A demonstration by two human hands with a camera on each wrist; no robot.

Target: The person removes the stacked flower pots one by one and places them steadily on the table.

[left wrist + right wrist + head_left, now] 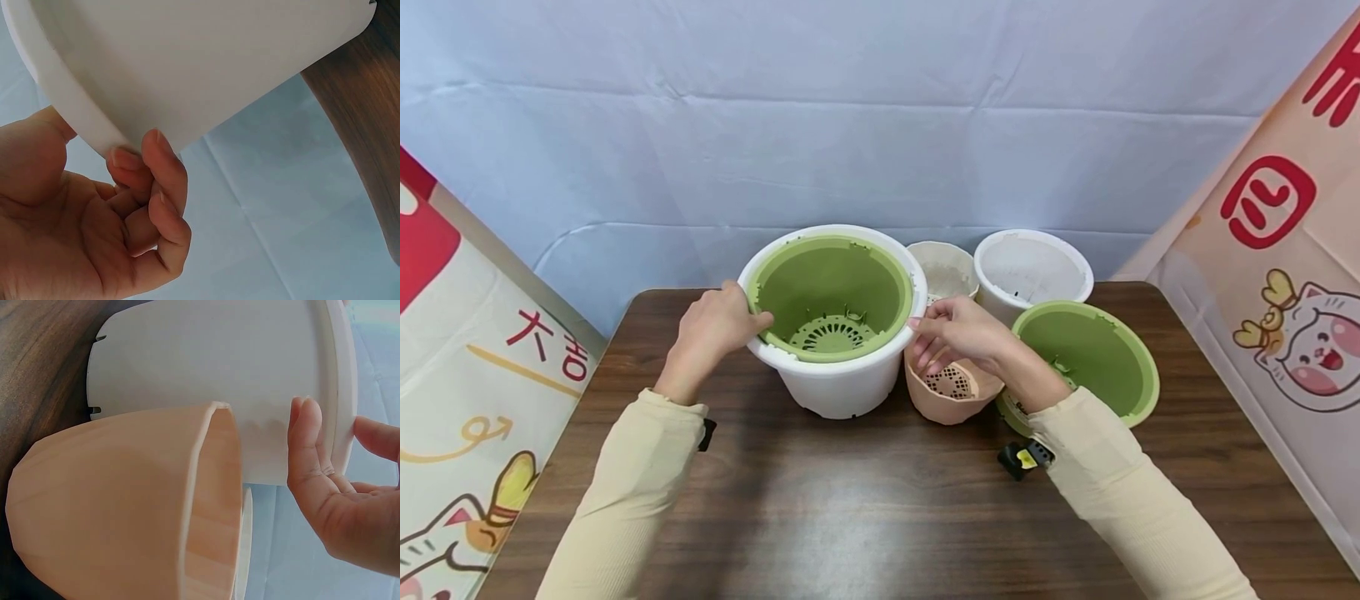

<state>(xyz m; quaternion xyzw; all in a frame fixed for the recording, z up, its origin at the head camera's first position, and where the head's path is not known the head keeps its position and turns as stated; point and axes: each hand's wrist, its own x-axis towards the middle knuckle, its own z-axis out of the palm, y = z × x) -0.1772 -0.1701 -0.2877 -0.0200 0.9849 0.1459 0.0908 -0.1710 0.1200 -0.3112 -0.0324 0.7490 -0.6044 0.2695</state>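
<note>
A large white flowerpot (pixel 842 392) stands left of the middle on the table, with a green pot (pixel 831 275) with a slotted bottom nested inside it. My left hand (pixel 718 325) grips its left rim, thumb over the top. In the left wrist view, the curled fingers (pixel 165 165) lie under the white lip. On the opposite side, my right hand (pixel 966 337) pinches the rim, its thumb at the lip's edge and fingers (pixel 306 437) below it in the right wrist view. A peach pot (pixel 946 408) stands just below the right hand, partly covered by it.
Behind the peach pot stands a cream pot (pixel 942 262), with a white pot (pixel 1033 267) right of it. A second green pot (pixel 1097 358) leans to the right, partly behind my right forearm. The wooden table (pixel 850 517) ends at a pale cloth backdrop (pixel 850 125).
</note>
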